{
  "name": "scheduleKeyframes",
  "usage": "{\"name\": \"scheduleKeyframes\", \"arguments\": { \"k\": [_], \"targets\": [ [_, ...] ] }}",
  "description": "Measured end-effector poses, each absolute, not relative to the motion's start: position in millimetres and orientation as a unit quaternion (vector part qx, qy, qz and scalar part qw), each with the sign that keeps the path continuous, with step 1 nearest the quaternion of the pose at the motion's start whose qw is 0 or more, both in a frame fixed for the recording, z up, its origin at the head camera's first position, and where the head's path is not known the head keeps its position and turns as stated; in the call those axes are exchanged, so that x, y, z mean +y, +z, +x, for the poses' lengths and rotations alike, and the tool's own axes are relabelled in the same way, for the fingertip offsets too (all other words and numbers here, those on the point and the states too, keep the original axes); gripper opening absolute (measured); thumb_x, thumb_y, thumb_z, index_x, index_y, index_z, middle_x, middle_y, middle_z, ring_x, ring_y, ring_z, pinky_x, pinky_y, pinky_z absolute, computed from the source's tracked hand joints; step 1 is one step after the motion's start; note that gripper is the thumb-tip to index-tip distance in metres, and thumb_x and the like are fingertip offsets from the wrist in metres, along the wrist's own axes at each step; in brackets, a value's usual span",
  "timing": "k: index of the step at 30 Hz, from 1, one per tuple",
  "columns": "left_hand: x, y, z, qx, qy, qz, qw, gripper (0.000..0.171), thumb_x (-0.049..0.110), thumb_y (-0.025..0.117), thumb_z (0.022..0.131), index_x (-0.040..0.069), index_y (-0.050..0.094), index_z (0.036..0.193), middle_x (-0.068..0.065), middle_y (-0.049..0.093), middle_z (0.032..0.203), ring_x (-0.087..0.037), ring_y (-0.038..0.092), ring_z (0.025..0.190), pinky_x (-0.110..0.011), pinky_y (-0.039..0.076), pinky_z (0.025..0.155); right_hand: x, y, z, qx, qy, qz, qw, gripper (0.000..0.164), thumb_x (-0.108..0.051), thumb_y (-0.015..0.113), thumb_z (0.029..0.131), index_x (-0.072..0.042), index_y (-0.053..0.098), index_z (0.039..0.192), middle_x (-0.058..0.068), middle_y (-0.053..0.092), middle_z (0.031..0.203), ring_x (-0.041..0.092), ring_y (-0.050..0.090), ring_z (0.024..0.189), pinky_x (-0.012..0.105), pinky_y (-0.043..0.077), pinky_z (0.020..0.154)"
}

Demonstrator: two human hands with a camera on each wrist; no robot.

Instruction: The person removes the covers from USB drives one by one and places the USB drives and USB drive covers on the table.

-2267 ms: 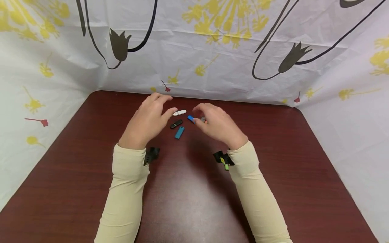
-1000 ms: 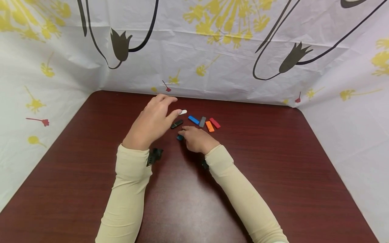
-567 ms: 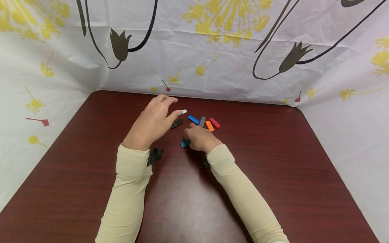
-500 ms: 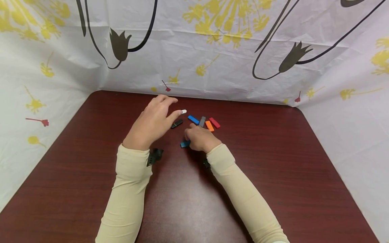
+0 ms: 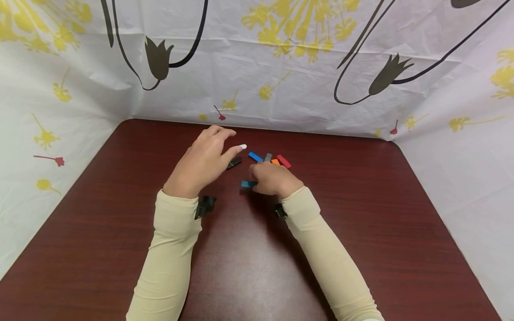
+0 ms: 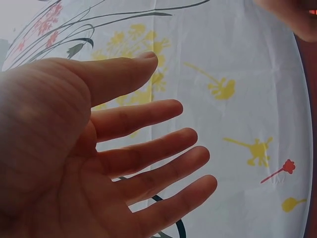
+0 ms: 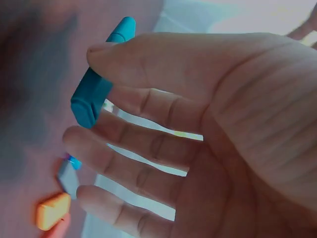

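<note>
My right hand (image 5: 276,179) pinches a teal USB stick (image 5: 247,184) between thumb and index finger, near the middle of the table. In the right wrist view the stick (image 7: 92,94) sticks out on both sides of the thumb, and the other fingers are spread below it. My left hand (image 5: 201,162) holds nothing; its fingers are spread and relaxed in the left wrist view. From above, its thumb overlaps a white USB stick (image 5: 243,146) and lies beside a black one (image 5: 234,163), whose near end it partly covers.
Beyond the right hand lie a blue USB stick (image 5: 255,157), a grey one (image 5: 267,157), an orange one (image 5: 275,162) and a red one (image 5: 283,161); the hand partly hides the orange and grey ones. A patterned white sheet (image 5: 305,98) hangs behind the dark red table (image 5: 361,200).
The right hand came over from the right, took hold of the teal USB stick, drew it toward the person and has now shifted slightly right with it. The left hand has barely moved.
</note>
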State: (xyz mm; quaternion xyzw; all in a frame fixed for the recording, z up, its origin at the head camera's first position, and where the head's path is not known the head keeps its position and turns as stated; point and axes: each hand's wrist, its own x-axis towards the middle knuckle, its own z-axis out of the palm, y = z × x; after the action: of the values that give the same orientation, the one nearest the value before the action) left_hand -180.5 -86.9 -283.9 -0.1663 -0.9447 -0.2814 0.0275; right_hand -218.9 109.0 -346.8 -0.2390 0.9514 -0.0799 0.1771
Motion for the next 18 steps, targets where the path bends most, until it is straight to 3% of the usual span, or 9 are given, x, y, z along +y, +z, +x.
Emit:
{"name": "scheduleKeyframes", "arguments": {
  "k": [4,9,18],
  "targets": [
    [-85.2,-284.0,-180.7,-0.943,-0.282,-0.171,0.027,0.050,0.034,0.061,0.112,0.003,0.058,0.152,-0.017,0.054,0.153,-0.035,0.049,0.145,-0.054,0.048,0.118,114.9,-332.7,-212.6,0.957,-0.088,-0.234,0.148,0.010,-0.016,0.075,0.100,-0.008,0.072,0.105,0.005,0.066,0.088,0.019,0.060,0.083,0.036,0.050,0.072],
    [-81.6,-284.1,-179.9,-0.944,-0.280,-0.175,0.022,0.049,0.033,0.062,0.112,0.005,0.059,0.151,-0.016,0.056,0.152,-0.034,0.051,0.144,-0.053,0.051,0.114,123.5,-315.7,-203.9,0.961,-0.118,-0.224,0.109,0.015,-0.016,0.076,0.100,-0.010,0.070,0.112,0.004,0.071,0.095,0.022,0.065,0.083,0.042,0.056,0.073],
    [-75.5,-287.4,-179.0,-0.939,-0.283,-0.195,-0.002,0.055,0.024,0.077,0.102,0.007,0.060,0.151,-0.011,0.056,0.152,-0.030,0.057,0.137,-0.048,0.055,0.110,136.7,-293.4,-193.4,0.958,-0.162,-0.229,0.049,0.013,-0.017,0.077,0.098,-0.014,0.069,0.108,0.000,0.071,0.094,0.020,0.065,0.082,0.042,0.055,0.072]
  ]
}}
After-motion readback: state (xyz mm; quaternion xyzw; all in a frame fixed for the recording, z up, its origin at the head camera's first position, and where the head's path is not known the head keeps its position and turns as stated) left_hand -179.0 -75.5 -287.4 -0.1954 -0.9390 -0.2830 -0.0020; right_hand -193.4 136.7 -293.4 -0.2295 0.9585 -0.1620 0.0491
